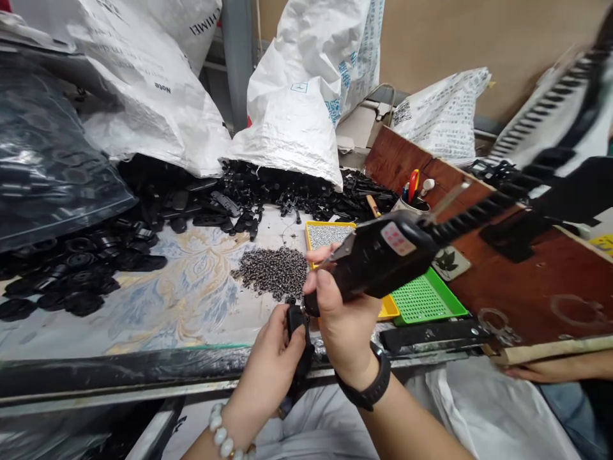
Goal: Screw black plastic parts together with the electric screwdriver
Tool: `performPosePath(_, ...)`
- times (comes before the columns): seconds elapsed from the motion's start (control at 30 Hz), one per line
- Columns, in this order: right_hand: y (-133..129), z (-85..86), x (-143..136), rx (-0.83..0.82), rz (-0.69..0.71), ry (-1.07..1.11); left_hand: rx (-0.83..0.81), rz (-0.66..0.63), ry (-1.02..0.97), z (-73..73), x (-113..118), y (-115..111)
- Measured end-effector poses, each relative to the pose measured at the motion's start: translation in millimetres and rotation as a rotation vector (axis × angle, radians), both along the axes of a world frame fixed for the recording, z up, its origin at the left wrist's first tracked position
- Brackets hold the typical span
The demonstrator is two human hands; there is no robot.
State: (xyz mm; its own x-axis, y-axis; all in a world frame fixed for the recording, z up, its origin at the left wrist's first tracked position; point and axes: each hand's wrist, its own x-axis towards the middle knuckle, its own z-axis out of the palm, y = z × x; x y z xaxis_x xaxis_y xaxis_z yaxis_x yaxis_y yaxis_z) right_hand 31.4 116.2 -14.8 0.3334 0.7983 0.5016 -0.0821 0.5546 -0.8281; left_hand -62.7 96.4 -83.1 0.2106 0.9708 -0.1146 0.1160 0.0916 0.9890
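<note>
My left hand (275, 354), with a beaded bracelet at the wrist, is closed round a small black part (297, 332) at the table's front edge. Above and right of it, my right hand (347, 322) grips a black power screwdriver (378, 255) with a coiled cable. The tool slants down to the left, and its lower end is close to the black part; whether they touch is hard to tell. Just beyond my hands lies a pile of small dark metal pieces (272, 271).
Black plastic parts (71, 268) cover the left and back of the table (186, 287). White sacks (297, 96) stand behind. Right of my hands are a yellow tray (310, 236), a green tray (431, 297), a tool cup (412, 203) and a wooden board (541, 275). Another person's arm (560, 369) shows at right.
</note>
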Motion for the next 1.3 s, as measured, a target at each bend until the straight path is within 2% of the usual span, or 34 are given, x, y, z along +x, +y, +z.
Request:
performPosePath(0.13,6.4,15.8,13.2,-0.051,-0.012,-0.121,0.009,-0.067,0.053,6.0,1.8,3.1)
performPosePath(0.27,10.7,26.8,19.0,-0.073,0.017,-0.104,-0.014,-0.102,0.096,8.2,3.8,5.9)
performPosePath(0.4,15.4,36.4,27.6,0.104,-0.124,-0.086,-0.049,-0.067,0.132,1.8,2.2,8.2)
performPosePath(0.5,27.9,39.0,53.4,0.090,-0.216,-0.119,-0.165,0.015,0.073,-1.6,-0.8,8.2)
performPosePath(0.6,43.6,28.7,85.5,-0.022,-0.282,-0.103,-0.263,0.004,-0.076,-2.4,-1.2,6.7)
performPosePath(0.7,53.0,10.2,101.8,-0.026,-0.342,-0.089,-0.290,-0.038,-0.168,-2.5,1.1,5.6)
performPosePath(0.87,59.9,-9.3,88.2,0.029,-0.320,-0.067,-0.317,-0.071,-0.246,2.3,2.3,6.1)
performPosePath(1.03,72.0,-15.1,75.8,0.021,-0.238,-0.095,-0.373,-0.060,-0.289,8.3,1.5,5.9)
performPosePath(1.3,80.3,-21.3,77.5,-0.034,-0.226,-0.114,-0.391,-0.105,-0.305,13.5,0.2,8.6)
